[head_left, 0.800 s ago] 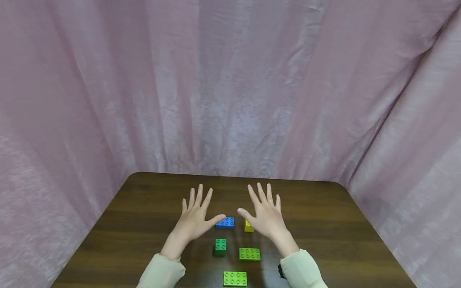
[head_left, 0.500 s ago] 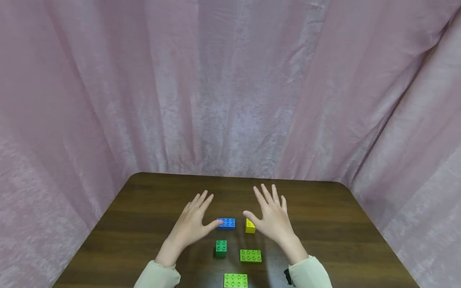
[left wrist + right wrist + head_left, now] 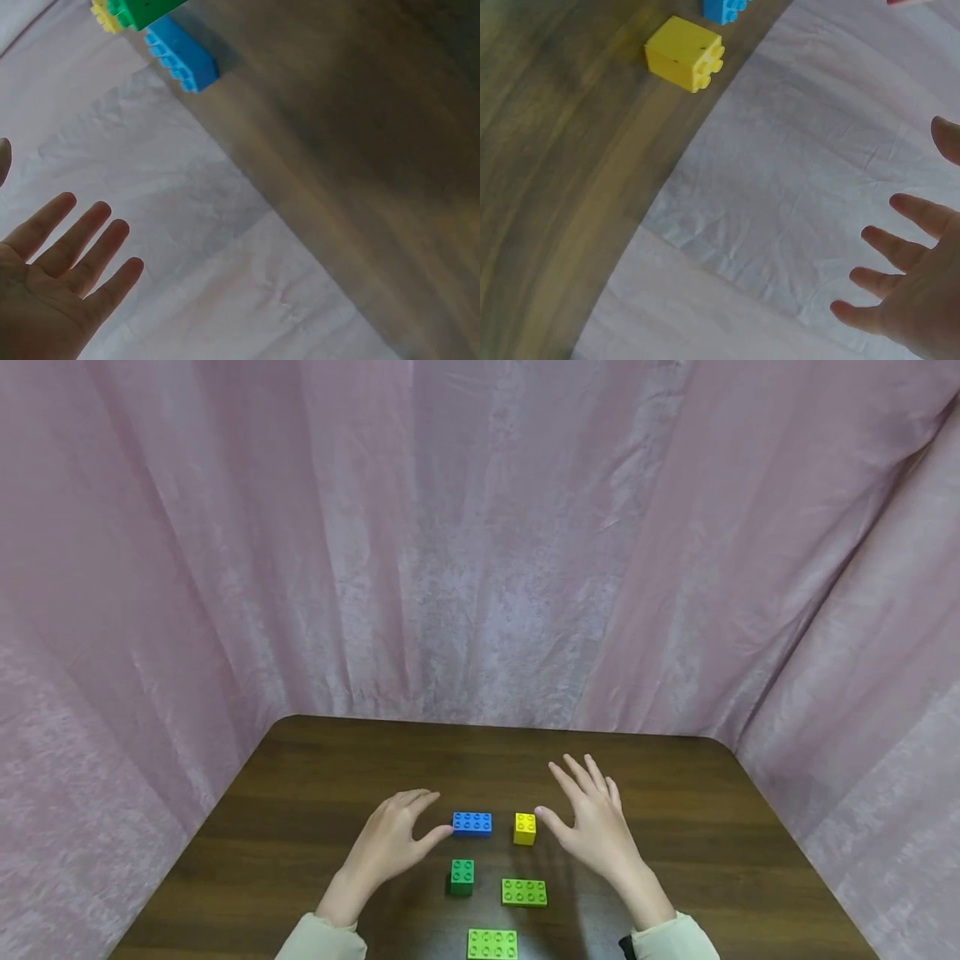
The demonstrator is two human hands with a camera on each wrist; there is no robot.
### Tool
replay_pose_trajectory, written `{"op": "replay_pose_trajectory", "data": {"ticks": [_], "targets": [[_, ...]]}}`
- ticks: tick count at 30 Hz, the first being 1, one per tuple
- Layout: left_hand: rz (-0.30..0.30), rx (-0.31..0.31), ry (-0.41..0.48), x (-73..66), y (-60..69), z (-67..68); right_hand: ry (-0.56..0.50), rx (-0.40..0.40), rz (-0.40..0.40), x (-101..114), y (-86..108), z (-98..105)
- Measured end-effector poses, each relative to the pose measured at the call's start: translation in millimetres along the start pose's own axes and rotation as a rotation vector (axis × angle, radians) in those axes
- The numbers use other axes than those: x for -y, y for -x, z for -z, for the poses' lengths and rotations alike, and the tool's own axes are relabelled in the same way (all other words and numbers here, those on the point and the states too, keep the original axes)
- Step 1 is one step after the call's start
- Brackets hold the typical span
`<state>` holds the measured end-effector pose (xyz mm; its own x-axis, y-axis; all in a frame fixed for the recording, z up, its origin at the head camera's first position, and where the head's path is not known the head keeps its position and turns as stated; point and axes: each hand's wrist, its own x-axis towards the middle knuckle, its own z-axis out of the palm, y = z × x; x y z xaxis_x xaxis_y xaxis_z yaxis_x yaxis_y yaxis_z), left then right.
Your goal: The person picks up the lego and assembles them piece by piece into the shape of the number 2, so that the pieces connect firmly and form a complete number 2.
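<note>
My left hand (image 3: 390, 837) hovers over the left half of the table with its fingers extended, holding nothing. Its thumb tip appears by the left end of the blue brick (image 3: 472, 824). Fingers spread, my right hand (image 3: 596, 831) is held to the right of the small yellow brick (image 3: 524, 829), also with nothing in it. A dark green brick (image 3: 462, 877) stands nearer to me than the blue one. Two lime green bricks lie closer still: one lime brick (image 3: 524, 892) right of the dark green brick, the other lime brick (image 3: 492, 944) at the lower frame edge.
The brown wooden table (image 3: 300, 777) carries the bricks, studs up and apart from each other. Pink curtains (image 3: 480, 543) hang behind the table and along its sides.
Both hands have drawn apart and come slightly nearer to me, the right one moving rightward. The yellow brick, partly covered before, is now fully visible. The bricks stay in place.
</note>
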<state>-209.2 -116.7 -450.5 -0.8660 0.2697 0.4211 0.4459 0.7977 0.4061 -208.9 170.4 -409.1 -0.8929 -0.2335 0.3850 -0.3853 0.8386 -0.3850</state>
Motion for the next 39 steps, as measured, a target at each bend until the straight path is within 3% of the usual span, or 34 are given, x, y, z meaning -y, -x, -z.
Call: {"op": "replay_pose_trajectory", "data": {"ticks": [8,16,22,29,39], "targets": [[0.064,0.04,0.014,7.0,12.3,-5.8,-0.037,-0.028,0.062,-7,11.6,-3],[0.09,0.059,0.031,14.5,21.7,-8.4,-0.135,0.036,-0.021,-19,24.0,-12],[0.156,0.093,0.143,19.3,26.5,-12.0,-0.257,0.075,-0.065,-23,32.3,-27],[0.179,0.111,0.249,21.8,27.8,-18.7,-0.399,0.117,-0.103,-23,41.9,-35],[0.179,0.121,0.263,23.4,30.1,-25.9,-0.538,0.238,-0.117,-31,54.0,-48]]}}
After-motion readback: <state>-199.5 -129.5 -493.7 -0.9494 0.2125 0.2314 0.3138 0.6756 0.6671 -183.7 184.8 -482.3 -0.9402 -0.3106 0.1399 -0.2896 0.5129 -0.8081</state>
